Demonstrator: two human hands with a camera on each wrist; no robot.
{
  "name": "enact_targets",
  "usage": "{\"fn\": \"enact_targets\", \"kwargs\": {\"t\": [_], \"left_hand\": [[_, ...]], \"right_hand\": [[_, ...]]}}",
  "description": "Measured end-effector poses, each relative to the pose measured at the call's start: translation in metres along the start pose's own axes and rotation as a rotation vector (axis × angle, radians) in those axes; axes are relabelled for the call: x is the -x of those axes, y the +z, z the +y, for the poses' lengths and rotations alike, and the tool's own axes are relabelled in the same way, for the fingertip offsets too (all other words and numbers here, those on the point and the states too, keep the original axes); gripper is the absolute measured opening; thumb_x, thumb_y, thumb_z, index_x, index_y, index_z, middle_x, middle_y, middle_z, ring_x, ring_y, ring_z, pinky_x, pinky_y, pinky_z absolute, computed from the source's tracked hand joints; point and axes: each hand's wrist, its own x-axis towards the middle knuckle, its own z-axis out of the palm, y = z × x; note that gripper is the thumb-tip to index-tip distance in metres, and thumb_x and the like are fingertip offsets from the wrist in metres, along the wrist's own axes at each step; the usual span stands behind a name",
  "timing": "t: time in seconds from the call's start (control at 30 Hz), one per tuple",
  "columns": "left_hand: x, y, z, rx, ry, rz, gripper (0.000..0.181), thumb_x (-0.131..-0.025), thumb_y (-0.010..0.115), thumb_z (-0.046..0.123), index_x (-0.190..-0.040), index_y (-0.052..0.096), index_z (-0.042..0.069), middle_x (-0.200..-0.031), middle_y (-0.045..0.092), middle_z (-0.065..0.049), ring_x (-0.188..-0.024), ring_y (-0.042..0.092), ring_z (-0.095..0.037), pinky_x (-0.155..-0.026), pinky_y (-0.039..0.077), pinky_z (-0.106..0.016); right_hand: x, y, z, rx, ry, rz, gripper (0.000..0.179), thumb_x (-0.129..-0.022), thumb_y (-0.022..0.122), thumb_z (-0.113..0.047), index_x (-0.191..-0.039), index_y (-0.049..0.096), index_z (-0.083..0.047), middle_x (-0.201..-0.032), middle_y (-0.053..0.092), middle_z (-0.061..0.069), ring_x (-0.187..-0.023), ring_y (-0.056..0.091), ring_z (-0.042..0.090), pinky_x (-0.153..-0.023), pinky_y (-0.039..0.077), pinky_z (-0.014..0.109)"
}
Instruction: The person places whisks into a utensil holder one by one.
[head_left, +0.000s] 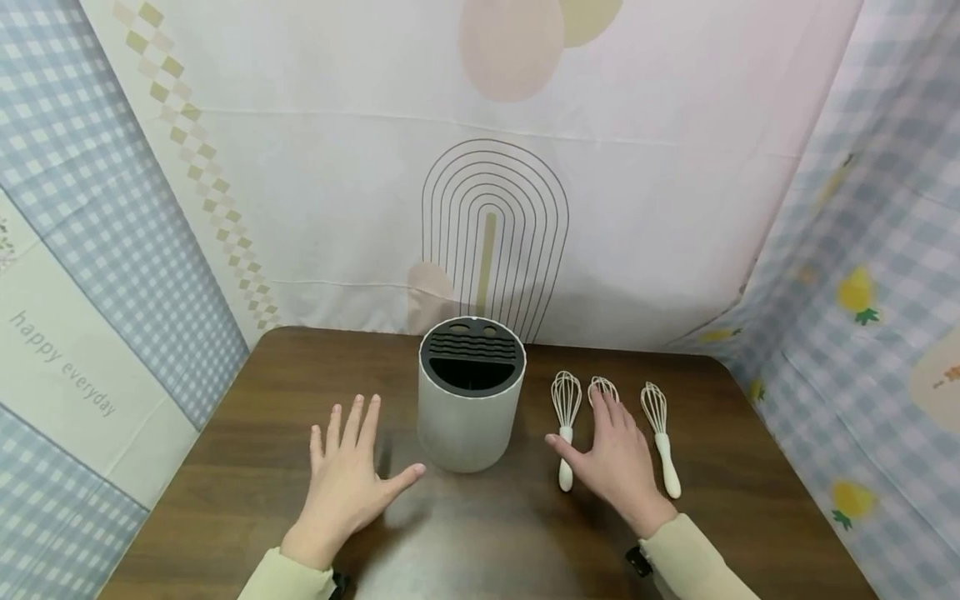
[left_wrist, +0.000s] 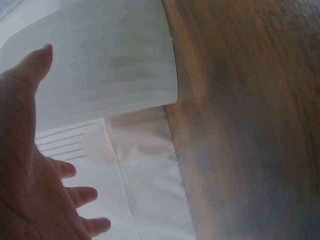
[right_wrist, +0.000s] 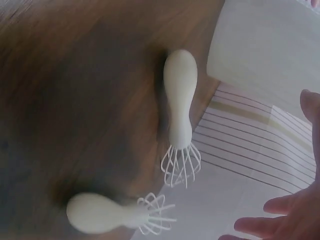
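My left hand (head_left: 347, 479) hovers with spread fingers left of a white round utensil holder (head_left: 468, 429), touching nothing. The holder has a dark slotted lid (head_left: 472, 354). Over on the right, my right hand (head_left: 617, 458) is held above the whisks, fingers extended and thumb out, gripping nothing. Three small white whisks lie there: the left whisk (head_left: 566, 433) partly under my thumb, the middle whisk (head_left: 602, 386) mostly hidden by my hand, and the right whisk (head_left: 663, 446) beside it. In the right wrist view, two whisk handles (right_wrist: 180, 80) show on the wood.
All of it stands on a dark brown wooden table (head_left: 450, 533). Behind rises a pale patterned cloth (head_left: 337, 208), with blue checked cloth (head_left: 817, 400) at both sides. A dark band (head_left: 638, 561) sits at my right wrist.
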Motion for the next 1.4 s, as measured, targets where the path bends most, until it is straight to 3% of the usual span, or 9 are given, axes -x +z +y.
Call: {"fn": "enact_targets", "kwargs": {"t": [0.17,0.33,0.67,0.9,1.03,1.4], "left_hand": [[-0.006,0.000,0.004,0.171,-0.003,0.028,0.115,-0.068,0.058,0.083,-0.156,0.013,0.024,-0.153,0.027,-0.012,-0.139,0.023,-0.038,-0.109,0.018,-0.061],[-0.009,0.001,0.010,0.340,-0.046,0.023,0.110,-0.069,0.064,0.078,-0.155,0.013,0.033,-0.152,0.028,-0.008,-0.136,0.029,-0.033,-0.102,0.033,-0.060],[-0.028,-0.002,0.027,0.573,-0.007,0.037,0.097,-0.075,0.072,0.063,-0.152,0.018,0.039,-0.151,0.031,0.005,-0.137,0.032,-0.020,-0.106,0.033,-0.052],[-0.046,-0.007,0.036,0.711,0.086,0.082,0.094,-0.079,0.078,0.045,-0.153,0.023,0.028,-0.150,0.035,-0.001,-0.134,0.038,-0.023,-0.107,0.035,-0.046],[-0.053,-0.009,0.041,0.775,0.130,0.081,0.092,-0.081,0.078,0.039,-0.153,0.022,0.027,-0.150,0.034,0.002,-0.132,0.040,-0.019,-0.106,0.037,-0.040],[-0.064,-0.010,0.047,0.805,0.147,0.074,0.086,-0.085,0.075,0.035,-0.153,0.025,0.023,-0.148,0.034,0.003,-0.128,0.041,-0.016,-0.106,0.038,-0.038]], "right_hand": [[0.000,0.000,-0.006,-0.195,0.153,-0.082,0.107,-0.076,0.051,-0.081,-0.153,0.026,-0.012,-0.148,0.038,0.017,-0.131,0.039,0.039,-0.097,0.038,0.061],[-0.004,0.001,-0.008,-0.375,0.264,-0.128,0.102,-0.076,0.056,-0.078,-0.150,0.030,-0.013,-0.140,0.047,0.017,-0.126,0.046,0.034,-0.097,0.041,0.054],[-0.003,0.010,-0.002,-0.573,0.366,-0.175,0.091,-0.080,0.059,-0.071,-0.145,0.034,-0.013,-0.135,0.050,0.018,-0.120,0.052,0.031,-0.092,0.046,0.049],[-0.007,0.016,-0.002,-0.603,0.386,-0.193,0.095,-0.079,0.060,-0.071,-0.146,0.032,-0.010,-0.135,0.049,0.020,-0.118,0.053,0.034,-0.091,0.048,0.049],[-0.009,0.020,-0.002,-0.609,0.386,-0.188,0.096,-0.079,0.062,-0.070,-0.145,0.032,-0.006,-0.134,0.049,0.023,-0.117,0.054,0.035,-0.092,0.046,0.050],[-0.008,0.032,0.002,-0.663,0.448,-0.233,0.104,-0.077,0.064,-0.070,-0.146,0.027,-0.001,-0.132,0.049,0.028,-0.121,0.050,0.037,-0.096,0.043,0.051]]}}
